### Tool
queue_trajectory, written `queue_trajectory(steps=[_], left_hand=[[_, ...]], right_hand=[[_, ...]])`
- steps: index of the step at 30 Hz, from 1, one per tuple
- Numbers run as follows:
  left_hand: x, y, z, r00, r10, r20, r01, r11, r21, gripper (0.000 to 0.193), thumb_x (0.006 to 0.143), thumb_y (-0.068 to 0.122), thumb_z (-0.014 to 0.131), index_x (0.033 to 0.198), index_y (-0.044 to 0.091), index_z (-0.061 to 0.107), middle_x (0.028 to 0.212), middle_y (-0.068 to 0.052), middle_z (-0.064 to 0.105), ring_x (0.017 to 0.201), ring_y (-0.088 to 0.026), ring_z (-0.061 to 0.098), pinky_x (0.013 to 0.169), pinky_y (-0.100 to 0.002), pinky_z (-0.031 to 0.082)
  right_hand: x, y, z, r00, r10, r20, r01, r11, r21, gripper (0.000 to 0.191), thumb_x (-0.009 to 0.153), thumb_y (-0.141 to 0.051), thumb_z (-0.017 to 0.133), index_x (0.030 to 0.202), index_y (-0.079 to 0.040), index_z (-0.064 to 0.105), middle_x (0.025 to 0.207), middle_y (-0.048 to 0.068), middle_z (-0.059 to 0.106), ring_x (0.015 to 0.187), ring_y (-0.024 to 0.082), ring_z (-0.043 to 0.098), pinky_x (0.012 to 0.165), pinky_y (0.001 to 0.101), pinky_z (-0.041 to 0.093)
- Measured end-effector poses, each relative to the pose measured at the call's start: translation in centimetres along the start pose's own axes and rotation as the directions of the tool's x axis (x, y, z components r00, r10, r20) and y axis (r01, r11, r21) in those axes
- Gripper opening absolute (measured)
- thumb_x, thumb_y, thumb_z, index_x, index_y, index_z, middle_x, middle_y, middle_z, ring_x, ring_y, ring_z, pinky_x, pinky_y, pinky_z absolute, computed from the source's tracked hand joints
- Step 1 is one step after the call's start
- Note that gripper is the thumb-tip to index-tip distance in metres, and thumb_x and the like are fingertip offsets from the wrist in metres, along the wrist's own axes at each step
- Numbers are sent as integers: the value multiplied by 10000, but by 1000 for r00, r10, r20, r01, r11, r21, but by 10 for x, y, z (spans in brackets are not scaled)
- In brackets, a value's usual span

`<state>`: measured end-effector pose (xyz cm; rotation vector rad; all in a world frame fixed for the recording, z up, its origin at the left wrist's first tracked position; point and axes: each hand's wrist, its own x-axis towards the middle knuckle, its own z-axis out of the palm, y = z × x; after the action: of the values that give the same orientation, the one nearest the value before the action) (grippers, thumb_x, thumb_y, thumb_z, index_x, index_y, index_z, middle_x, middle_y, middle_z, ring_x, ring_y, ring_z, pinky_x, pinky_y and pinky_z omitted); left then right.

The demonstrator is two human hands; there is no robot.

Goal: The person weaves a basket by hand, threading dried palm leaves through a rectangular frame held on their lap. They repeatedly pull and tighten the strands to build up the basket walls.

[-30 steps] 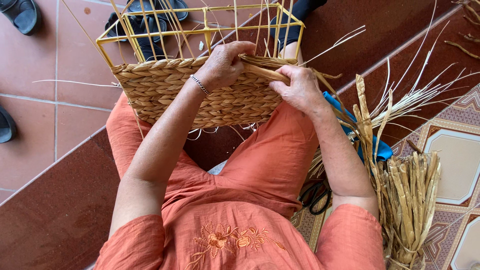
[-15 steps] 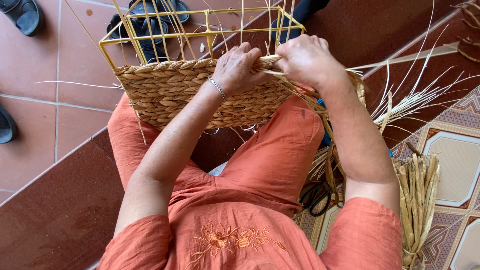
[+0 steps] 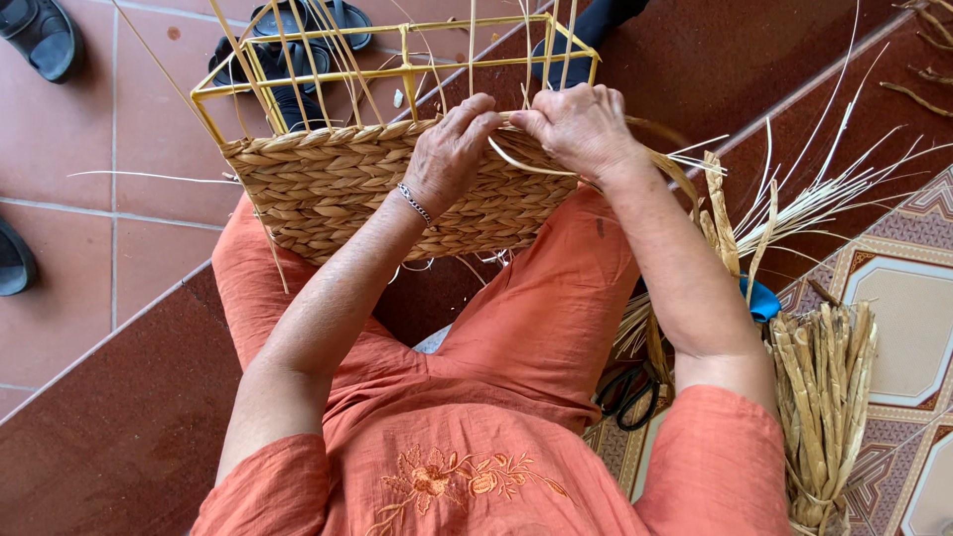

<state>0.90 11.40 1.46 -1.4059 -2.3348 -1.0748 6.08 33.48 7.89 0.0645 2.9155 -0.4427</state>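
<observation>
A half-woven straw basket [image 3: 328,189] on a yellow wire frame [image 3: 397,65] rests on my knees, tilted away from me. My left hand [image 3: 449,149] presses on the top woven row near the basket's middle, fingers bent over the weave. My right hand [image 3: 578,127] sits at the basket's right upper edge, pinching a pale flat straw strand [image 3: 526,164] that loops between both hands. Thin upright reeds stick up from the frame. A thin bracelet circles my left wrist.
A bundle of dried straw [image 3: 822,397] lies at my right on patterned tiles, with loose reeds [image 3: 814,199] fanned above it. Black-handled scissors [image 3: 627,392] lie beside my right thigh. Dark sandals [image 3: 45,35] stand on the red tiles at top left, and another pair shows behind the frame.
Both hands have shifted left along the basket's top edge. The right hand moved from the right corner towards the middle, pulling the strand into a loop.
</observation>
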Motion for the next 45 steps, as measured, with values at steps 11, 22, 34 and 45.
queue_trajectory(steps=[11, 22, 34, 45], left_hand=[[19, -20, 28, 944, -310, 111, 316, 948, -46, 119, 977, 75, 652, 1014, 93, 539, 710, -98, 686, 640, -306, 702, 570, -443, 532], [39, -9, 33, 884, -449, 131, 447, 893, 42, 86, 1027, 83, 545, 1099, 127, 567, 699, -70, 702, 547, -257, 685, 515, -435, 522], [26, -30, 28, 942, -329, 68, 336, 930, -147, 221, 943, 93, 729, 1127, 93, 606, 830, -68, 734, 715, -214, 734, 707, -401, 591], [13, -18, 40, 944, -268, -190, 284, 957, 58, 438, 911, 237, 777, 1147, 34, 470, 1011, -183, 619, 609, -202, 625, 493, -320, 533]], right_hand=[[-12, 2, 29, 986, 17, -168, -17, 1000, 2, 322, 950, -392, 803, 873, -90, 721, 811, 123, 675, 689, 214, 677, 616, 364, 562], [-85, 118, -23, 648, 536, 542, -644, 765, 14, 265, 990, -356, 668, 1081, -128, 767, 968, 53, 787, 716, 167, 687, 787, 439, 575], [-164, 71, -3, 858, 155, -489, -165, 986, 24, 190, 1009, -276, 846, 992, -146, 709, 998, 83, 722, 996, 224, 657, 901, 386, 537], [-85, -7, 14, 963, 73, -261, 53, 894, 445, 284, 941, -159, 754, 1194, -38, 707, 1022, 163, 746, 920, 299, 741, 809, 386, 585]])
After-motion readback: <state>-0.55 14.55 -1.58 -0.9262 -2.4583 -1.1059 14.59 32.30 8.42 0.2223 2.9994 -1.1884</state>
